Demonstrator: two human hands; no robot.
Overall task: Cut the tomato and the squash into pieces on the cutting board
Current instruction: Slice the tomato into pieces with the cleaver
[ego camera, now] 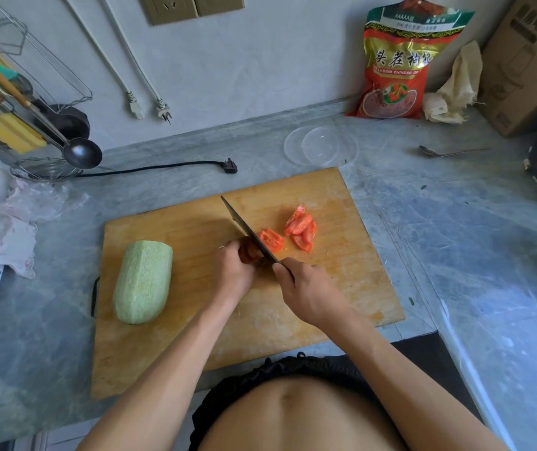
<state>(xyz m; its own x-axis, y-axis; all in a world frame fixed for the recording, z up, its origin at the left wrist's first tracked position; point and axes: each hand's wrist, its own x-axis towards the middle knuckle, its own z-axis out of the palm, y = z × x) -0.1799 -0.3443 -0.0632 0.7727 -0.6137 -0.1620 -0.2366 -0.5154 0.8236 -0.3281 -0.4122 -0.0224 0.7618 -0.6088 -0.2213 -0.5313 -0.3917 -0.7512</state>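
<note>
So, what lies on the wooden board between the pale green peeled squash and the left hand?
Only bare wooden cutting board lies between the pale green peeled squash and the left hand, as the head view shows.

— How are the hands set?
— Left hand (233, 268) has curled fingers pinning a tomato piece (250, 252); right hand (306, 292) grips the knife (247, 232) handle. Both forearms reach forward, converging.

Head-worn wide view, looking steeply down, close over cutting board (342, 278), countertop (455, 222)
</note>
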